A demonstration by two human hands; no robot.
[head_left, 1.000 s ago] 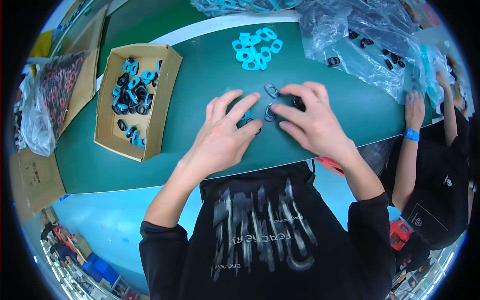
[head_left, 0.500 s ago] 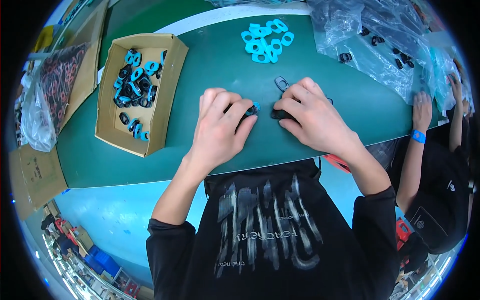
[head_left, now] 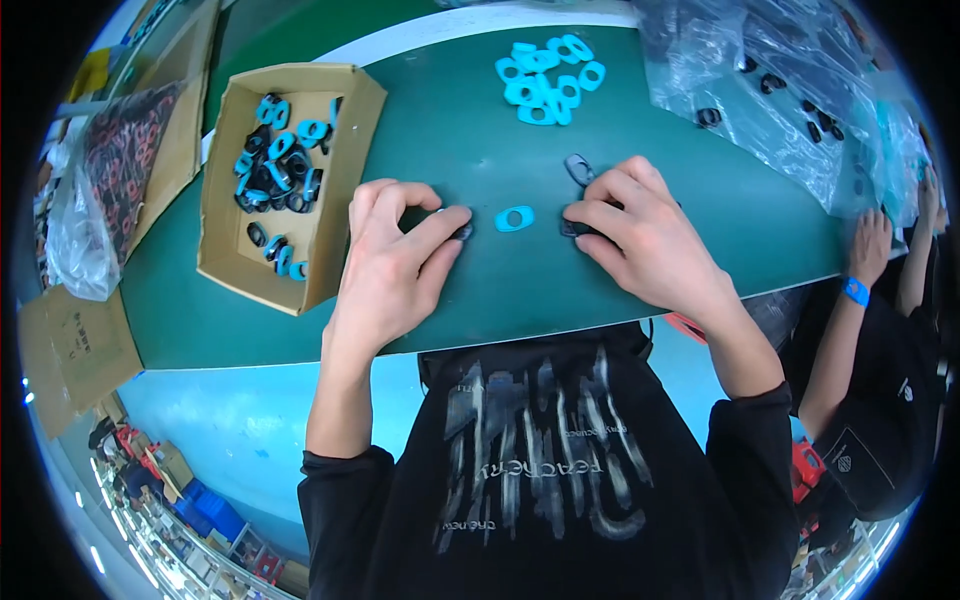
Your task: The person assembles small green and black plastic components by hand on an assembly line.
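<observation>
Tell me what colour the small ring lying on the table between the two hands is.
Light blue; the ring shows clearly in the head view, on the green table.

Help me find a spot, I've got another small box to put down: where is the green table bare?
Bare green table lies between the cardboard box and the pile of blue rings, and along the near edge below both hands. It is crowded under the plastic bags at right and around the left hand, lone blue ring and right hand.

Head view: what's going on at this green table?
A person works at a green table. The left hand presses a small dark piece down; the right hand covers another dark piece. One blue ring lies loose between them. A cardboard box of blue and black rings sits to the left.
</observation>
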